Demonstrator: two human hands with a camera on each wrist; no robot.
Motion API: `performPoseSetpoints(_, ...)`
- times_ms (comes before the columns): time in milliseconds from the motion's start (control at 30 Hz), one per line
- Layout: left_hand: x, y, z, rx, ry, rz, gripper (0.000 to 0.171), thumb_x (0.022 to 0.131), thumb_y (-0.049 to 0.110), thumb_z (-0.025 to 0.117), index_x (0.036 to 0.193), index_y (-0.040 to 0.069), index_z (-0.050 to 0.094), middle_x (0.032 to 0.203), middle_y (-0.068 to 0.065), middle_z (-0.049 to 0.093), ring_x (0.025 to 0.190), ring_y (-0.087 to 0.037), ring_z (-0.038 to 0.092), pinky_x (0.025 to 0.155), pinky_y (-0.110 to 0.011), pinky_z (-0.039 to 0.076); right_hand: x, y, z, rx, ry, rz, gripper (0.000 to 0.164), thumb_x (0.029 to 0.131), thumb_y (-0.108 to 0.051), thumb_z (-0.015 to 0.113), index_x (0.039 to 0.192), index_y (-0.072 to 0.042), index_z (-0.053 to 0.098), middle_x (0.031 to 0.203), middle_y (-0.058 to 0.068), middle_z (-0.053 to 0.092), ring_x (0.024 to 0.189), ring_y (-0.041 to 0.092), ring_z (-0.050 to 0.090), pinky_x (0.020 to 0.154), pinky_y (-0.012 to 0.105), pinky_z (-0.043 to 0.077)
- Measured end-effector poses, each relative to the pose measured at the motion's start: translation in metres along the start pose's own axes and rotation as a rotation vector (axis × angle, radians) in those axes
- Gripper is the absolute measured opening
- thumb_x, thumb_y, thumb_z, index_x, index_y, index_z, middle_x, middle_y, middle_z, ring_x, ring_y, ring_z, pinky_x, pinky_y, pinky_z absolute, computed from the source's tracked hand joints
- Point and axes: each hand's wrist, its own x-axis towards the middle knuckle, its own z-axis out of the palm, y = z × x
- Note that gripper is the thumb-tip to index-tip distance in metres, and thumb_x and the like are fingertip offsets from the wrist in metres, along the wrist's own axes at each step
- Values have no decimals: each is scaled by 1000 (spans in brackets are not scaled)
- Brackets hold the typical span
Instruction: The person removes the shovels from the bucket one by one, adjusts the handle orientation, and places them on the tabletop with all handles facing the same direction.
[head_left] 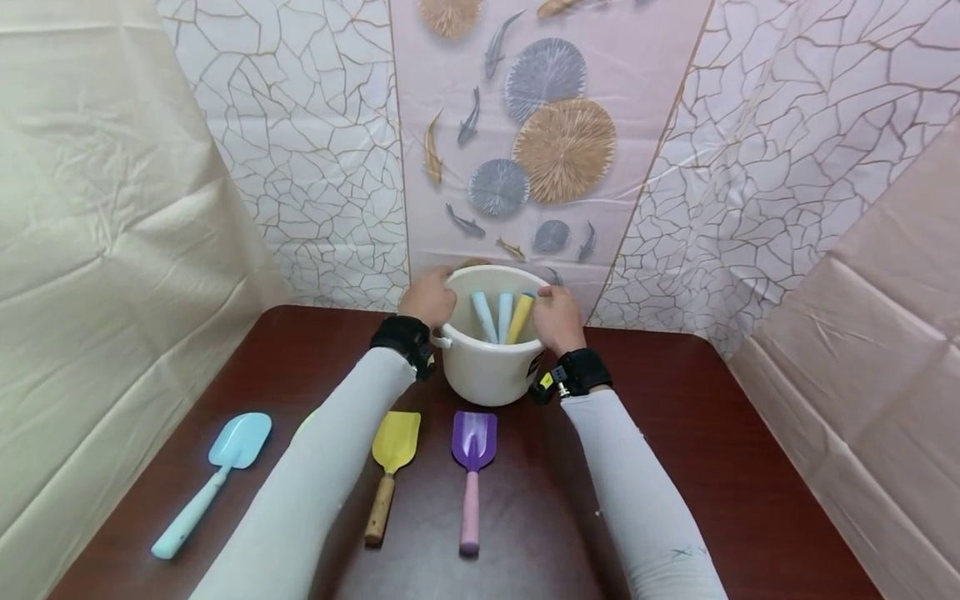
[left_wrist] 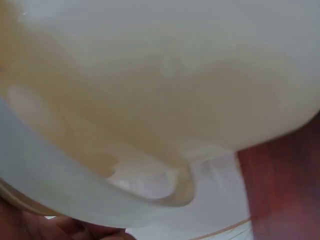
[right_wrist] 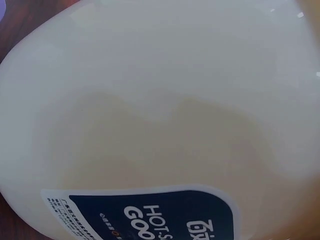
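A white bucket stands at the far part of the table, with three handles sticking up inside: two light blue ones and a yellow one. My left hand grips its rim on the left side, fingers curled. On the right side my right hand pinches the rim. The left wrist view has the bucket wall close up, with some fingers under the rim. In the right wrist view the bucket wall bears a dark label; the right hand is out of that view.
Nearer on the brown table lie a light blue shovel, a yellow shovel with a wooden handle and a purple shovel with a pink handle. A yellow-green edge shows beside the left sleeve. A patterned cloth hangs behind.
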Motion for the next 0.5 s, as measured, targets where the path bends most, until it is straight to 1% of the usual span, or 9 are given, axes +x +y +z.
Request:
performPoseSetpoints(100, -3, -3, 2, -72, 5, -43, 60, 95, 12, 47, 155, 19, 49, 145, -7, 62, 121, -28, 62, 105, -46, 49, 0, 1, 1, -6, -1, -7, 53, 92, -16, 43, 141, 0, 56, 147, 23, 50, 133, 40, 49, 115, 52, 39)
performPoseSetpoints(267, -4, -5, 5, -130, -5, -98, 63, 95, 13, 47, 157, 24, 47, 148, -7, 60, 121, -29, 61, 103, -47, 50, 1, 3, 1, -17, -1, -4, 51, 94, -17, 43, 140, 0, 56, 147, 23, 50, 135, 40, 48, 116, 52, 38)
performPoseSetpoints(367, -1, -5, 5, -171, -22, -127, 63, 95, 13, 49, 157, 26, 47, 147, -7, 60, 122, -29, 61, 105, -48, 49, 1, 3, 1, -17, 1, 1, 50, 95, -18, 44, 140, -1, 56, 147, 23, 50, 134, 40, 48, 116, 52, 38)
performPoseSetpoints(500, 5, -7, 5, -210, -21, -153, 63, 94, 12, 50, 155, 27, 49, 147, -7, 61, 124, -27, 61, 107, -47, 48, 2, 1, 2, -4, 7, -3, 50, 96, -19, 44, 140, -1, 57, 147, 23, 50, 135, 40, 48, 117, 53, 37)
